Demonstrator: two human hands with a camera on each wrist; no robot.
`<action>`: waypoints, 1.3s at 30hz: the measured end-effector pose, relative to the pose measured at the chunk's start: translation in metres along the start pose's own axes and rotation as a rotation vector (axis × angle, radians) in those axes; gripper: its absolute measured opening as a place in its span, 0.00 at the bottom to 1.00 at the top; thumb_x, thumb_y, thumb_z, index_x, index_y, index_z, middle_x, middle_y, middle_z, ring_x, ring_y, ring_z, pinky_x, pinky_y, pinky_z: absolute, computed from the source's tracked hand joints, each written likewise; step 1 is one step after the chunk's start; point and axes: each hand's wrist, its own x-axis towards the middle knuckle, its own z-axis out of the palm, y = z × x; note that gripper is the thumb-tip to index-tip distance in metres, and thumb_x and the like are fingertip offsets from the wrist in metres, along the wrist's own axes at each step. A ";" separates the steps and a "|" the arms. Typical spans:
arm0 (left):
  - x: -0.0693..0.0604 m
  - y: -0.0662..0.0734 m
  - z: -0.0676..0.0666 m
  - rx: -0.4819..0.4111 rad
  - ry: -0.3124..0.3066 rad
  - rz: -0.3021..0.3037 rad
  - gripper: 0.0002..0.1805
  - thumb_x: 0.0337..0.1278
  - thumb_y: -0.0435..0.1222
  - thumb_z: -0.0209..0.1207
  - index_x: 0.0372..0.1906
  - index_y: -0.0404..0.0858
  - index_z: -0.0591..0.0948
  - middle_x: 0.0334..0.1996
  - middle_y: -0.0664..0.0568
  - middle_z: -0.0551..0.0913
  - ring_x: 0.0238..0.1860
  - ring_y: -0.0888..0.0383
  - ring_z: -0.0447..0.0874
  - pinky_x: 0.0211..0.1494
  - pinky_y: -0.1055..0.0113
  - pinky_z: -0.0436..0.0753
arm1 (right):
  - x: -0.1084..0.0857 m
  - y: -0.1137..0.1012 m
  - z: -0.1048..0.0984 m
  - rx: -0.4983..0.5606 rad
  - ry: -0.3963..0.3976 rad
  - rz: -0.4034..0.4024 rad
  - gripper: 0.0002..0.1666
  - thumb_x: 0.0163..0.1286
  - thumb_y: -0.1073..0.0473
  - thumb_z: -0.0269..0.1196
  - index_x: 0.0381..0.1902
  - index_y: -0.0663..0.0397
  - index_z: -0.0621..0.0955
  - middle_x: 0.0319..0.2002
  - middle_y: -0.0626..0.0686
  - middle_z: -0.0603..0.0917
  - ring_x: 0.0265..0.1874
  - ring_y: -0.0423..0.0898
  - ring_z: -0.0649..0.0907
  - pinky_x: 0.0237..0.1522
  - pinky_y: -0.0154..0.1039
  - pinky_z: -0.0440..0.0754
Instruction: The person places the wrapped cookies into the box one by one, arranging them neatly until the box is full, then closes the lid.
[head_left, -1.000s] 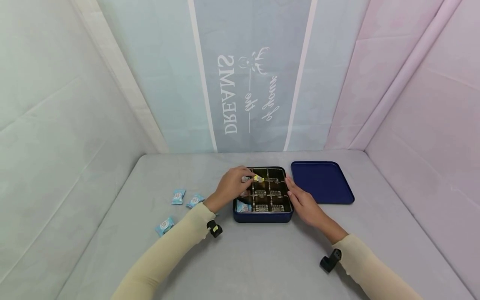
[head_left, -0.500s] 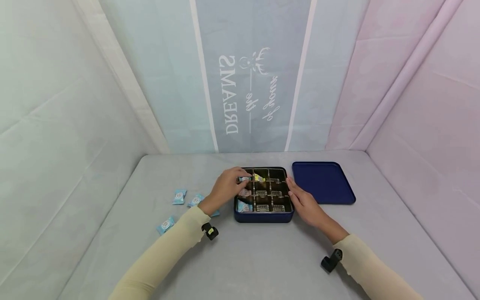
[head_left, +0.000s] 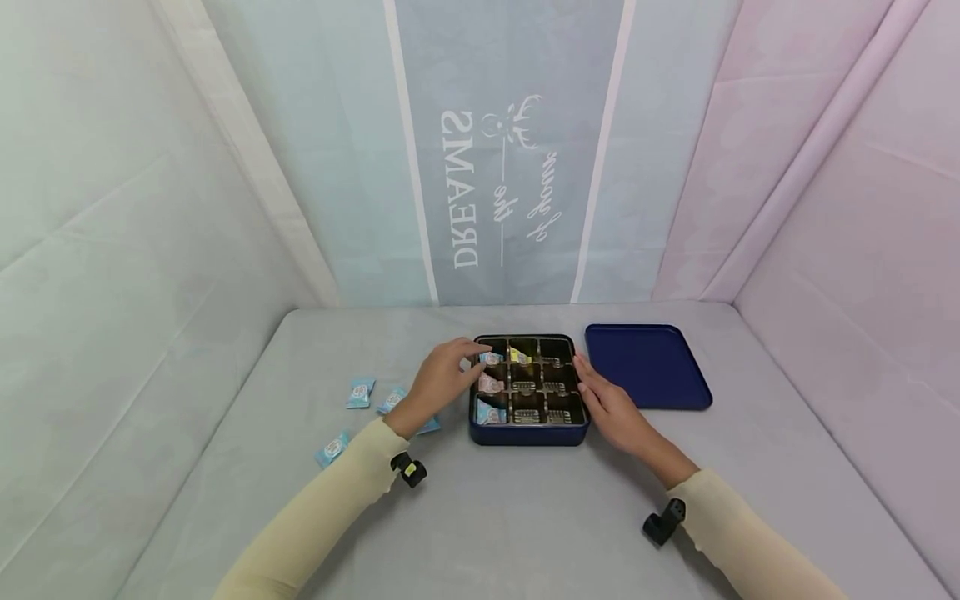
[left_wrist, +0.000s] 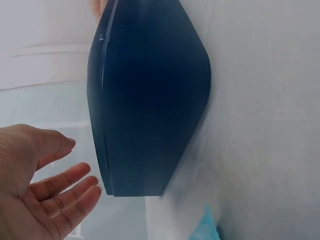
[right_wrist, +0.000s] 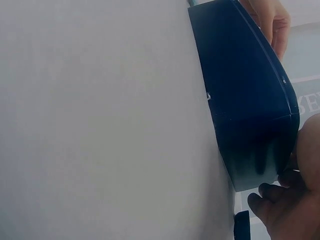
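Note:
A dark blue box (head_left: 529,435) with a divided black tray stands on the grey table. Its left column holds a blue packet (head_left: 491,358) at the back, a pink packet (head_left: 491,383) in the middle and a blue packet (head_left: 491,412) at the front; a yellow packet (head_left: 520,356) lies in the back middle compartment. My left hand (head_left: 438,379) hovers at the box's back left corner, fingers apart and holding nothing; in the left wrist view that hand (left_wrist: 47,185) is beside the box wall. My right hand (head_left: 615,412) rests its extended fingers against the box's right side.
A flat blue lid (head_left: 647,365) lies right of the box. Left of the box are several loose blue packets, one at the back (head_left: 360,392), one nearer the front (head_left: 332,449), and others beside my left forearm. Fabric walls surround the table (head_left: 517,517).
My left hand has drawn back leftward from the yellow packet and over the back left compartment, uncovering the blue and pink packets. My right hand stays against the box.

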 end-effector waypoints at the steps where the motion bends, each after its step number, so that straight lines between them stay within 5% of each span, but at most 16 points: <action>1: 0.000 -0.001 -0.001 -0.005 -0.001 -0.009 0.17 0.66 0.35 0.66 0.58 0.41 0.86 0.49 0.50 0.86 0.30 0.61 0.81 0.31 0.66 0.80 | 0.000 0.000 -0.001 0.001 0.000 0.001 0.31 0.85 0.60 0.46 0.79 0.64 0.55 0.80 0.55 0.49 0.78 0.57 0.54 0.72 0.60 0.60; 9: -0.005 -0.004 -0.005 -0.040 -0.009 -0.063 0.17 0.66 0.35 0.66 0.59 0.41 0.86 0.52 0.50 0.86 0.47 0.54 0.85 0.36 0.63 0.83 | 0.003 0.001 -0.007 0.006 -0.015 0.005 0.31 0.85 0.60 0.46 0.79 0.63 0.54 0.80 0.55 0.48 0.78 0.59 0.55 0.72 0.61 0.60; 20: -0.017 -0.004 -0.012 -0.010 -0.035 -0.122 0.21 0.63 0.35 0.68 0.61 0.45 0.84 0.53 0.50 0.85 0.47 0.51 0.86 0.32 0.64 0.80 | 0.006 -0.002 -0.014 0.013 -0.043 0.023 0.32 0.85 0.60 0.46 0.79 0.64 0.54 0.80 0.55 0.48 0.78 0.59 0.55 0.72 0.61 0.60; 27: -0.021 -0.008 -0.014 -0.018 -0.029 -0.143 0.25 0.61 0.35 0.70 0.64 0.44 0.82 0.52 0.50 0.86 0.46 0.52 0.86 0.40 0.59 0.84 | 0.009 -0.003 -0.019 0.017 -0.052 0.023 0.31 0.85 0.60 0.46 0.79 0.63 0.54 0.80 0.55 0.48 0.78 0.59 0.55 0.72 0.61 0.60; 39: -0.028 -0.008 -0.022 -0.034 -0.034 -0.183 0.26 0.60 0.34 0.70 0.64 0.44 0.82 0.51 0.50 0.87 0.46 0.52 0.85 0.40 0.57 0.84 | 0.014 -0.005 -0.028 0.028 -0.069 0.023 0.31 0.85 0.60 0.46 0.79 0.64 0.55 0.80 0.57 0.49 0.78 0.59 0.55 0.72 0.61 0.60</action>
